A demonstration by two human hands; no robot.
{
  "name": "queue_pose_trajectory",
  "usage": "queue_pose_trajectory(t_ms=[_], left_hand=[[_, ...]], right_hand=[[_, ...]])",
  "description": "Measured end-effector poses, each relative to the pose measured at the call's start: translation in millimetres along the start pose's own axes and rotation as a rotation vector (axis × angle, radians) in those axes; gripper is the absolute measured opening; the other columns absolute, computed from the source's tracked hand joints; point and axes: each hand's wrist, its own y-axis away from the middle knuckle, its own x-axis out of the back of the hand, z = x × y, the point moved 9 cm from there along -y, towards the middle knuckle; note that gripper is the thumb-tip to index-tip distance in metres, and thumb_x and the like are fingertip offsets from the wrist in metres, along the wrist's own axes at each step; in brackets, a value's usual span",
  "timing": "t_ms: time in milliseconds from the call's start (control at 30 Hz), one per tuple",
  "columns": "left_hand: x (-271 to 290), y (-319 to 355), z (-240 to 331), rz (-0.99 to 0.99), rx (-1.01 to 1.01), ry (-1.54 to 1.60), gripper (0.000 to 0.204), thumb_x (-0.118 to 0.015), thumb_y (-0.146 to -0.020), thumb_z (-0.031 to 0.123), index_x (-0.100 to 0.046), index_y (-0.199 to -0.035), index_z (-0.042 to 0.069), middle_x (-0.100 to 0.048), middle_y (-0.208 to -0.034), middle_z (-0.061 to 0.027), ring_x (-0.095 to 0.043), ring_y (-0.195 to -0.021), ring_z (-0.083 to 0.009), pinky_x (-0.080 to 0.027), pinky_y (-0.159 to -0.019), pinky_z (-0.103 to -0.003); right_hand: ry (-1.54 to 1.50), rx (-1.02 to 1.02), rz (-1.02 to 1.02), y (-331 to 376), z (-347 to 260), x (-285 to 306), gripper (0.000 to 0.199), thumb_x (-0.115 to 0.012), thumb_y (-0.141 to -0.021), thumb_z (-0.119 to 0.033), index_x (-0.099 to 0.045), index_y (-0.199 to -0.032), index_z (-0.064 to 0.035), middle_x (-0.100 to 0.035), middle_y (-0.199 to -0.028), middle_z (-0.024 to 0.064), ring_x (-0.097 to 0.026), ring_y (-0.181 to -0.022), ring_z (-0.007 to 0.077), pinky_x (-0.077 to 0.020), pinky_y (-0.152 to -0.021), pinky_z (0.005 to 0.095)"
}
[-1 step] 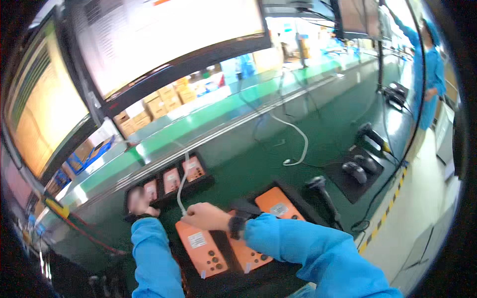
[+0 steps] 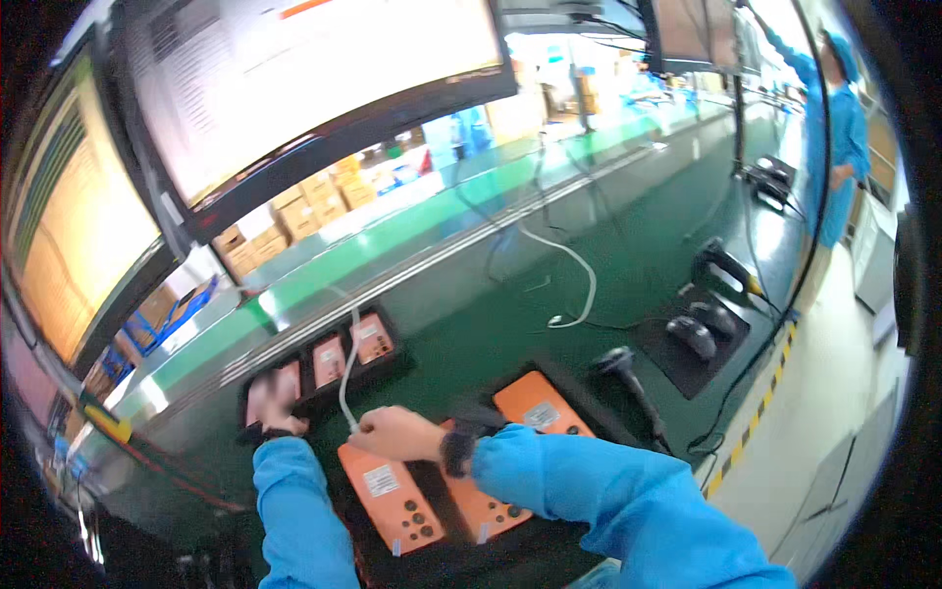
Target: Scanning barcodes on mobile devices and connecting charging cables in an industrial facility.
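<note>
Right hand (image 2: 397, 433) pinching a white cable (image 2: 345, 373) end just above the nearest orange device (image 2: 390, 495), left hand (image 2: 278, 402) blurred, grip unclear, resting on the black tray (image 2: 397, 365) of devices beyond it on the green counter (image 2: 589, 255)

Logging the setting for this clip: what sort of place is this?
Most likely an electronics assembly line in a factory: orange devices in black trays, a green conveyor belt, large monitors overhead, and stacked cardboard boxes behind.
</note>
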Motion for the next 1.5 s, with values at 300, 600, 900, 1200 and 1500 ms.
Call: queue_pose_trajectory(t_ms=[300, 600, 900, 1200, 1500], left_hand=[[-53.8, -48.4, -48.0, -0.013, 0.616, 1.271, 0.032, -0.074, -0.079, 0.040, -0.060, -0.093, 0.015, -0.061, -0.080, -0.0039, -0.059, -0.073, -0.0209, -0.048, -0.059, -0.031], [31.3, -57.9, -6.6, 0.338, -0.223, 0.593, 0.052, -0.080, -0.073, 0.016, -0.053, -0.116, 0.004, -0.055, -0.117, -0.0170, -0.055, -0.110, -0.0335, -0.047, -0.094, -0.041], [159.3, 39.9, 85.8, 0.490, -0.369, 0.240, 0.053, -0.077, -0.073, 0.001, -0.050, -0.119, 0.004, -0.056, -0.110, -0.0145, -0.057, -0.103, -0.0305, -0.048, -0.089, -0.040], [210.6, 71.5, 113.7, 0.561, -0.406, 0.287, 0.046, -0.078, -0.074, 0.004, -0.052, -0.111, 0.000, -0.058, -0.107, -0.0150, -0.059, -0.098, -0.0290, -0.047, -0.092, -0.037], [205.6, 104.9, 102.6, 0.265, 0.345, 1.914, 0.016, -0.063, -0.082, 0.013, -0.055, -0.090, 0.002, -0.062, -0.094, -0.0135, -0.065, -0.088, -0.0288, -0.059, -0.076, -0.041]], right_hand=[[0.066, -0.020, 0.012, 9.8, -8.2, 2.6, 0.039, -0.056, -0.088, -0.039, -0.065, -0.089, -0.0009, -0.067, -0.085, 0.0191, -0.065, -0.083, 0.0394, -0.0507, -0.074, 0.0461], [0.249, 0.042, 0.067, 10.1, -14.8, 6.6, 0.044, -0.053, -0.086, -0.039, -0.066, -0.075, 0.0018, -0.065, -0.072, 0.0236, -0.065, -0.071, 0.0413, -0.0519, -0.070, 0.0494], [0.287, -0.194, 0.011, 17.2, 5.2, 29.2, 0.053, -0.050, -0.086, -0.046, -0.070, -0.091, 0.0030, -0.068, -0.095, 0.0258, -0.067, -0.091, 0.0411, -0.0532, -0.083, 0.0468], [0.145, -0.281, 0.006, 9.3, 55.1, 62.1, 0.057, -0.056, -0.084, -0.055, -0.073, -0.084, -0.0015, -0.069, -0.080, 0.0211, -0.068, -0.079, 0.0366, -0.0526, -0.074, 0.0429], [-0.001, -0.078, -0.103, 6.2, 27.1, 42.4, 0.041, -0.067, -0.087, -0.038, -0.072, -0.086, 0.0033, -0.065, -0.071, 0.0095, -0.059, -0.066, 0.0160, -0.0472, -0.064, 0.0334]])
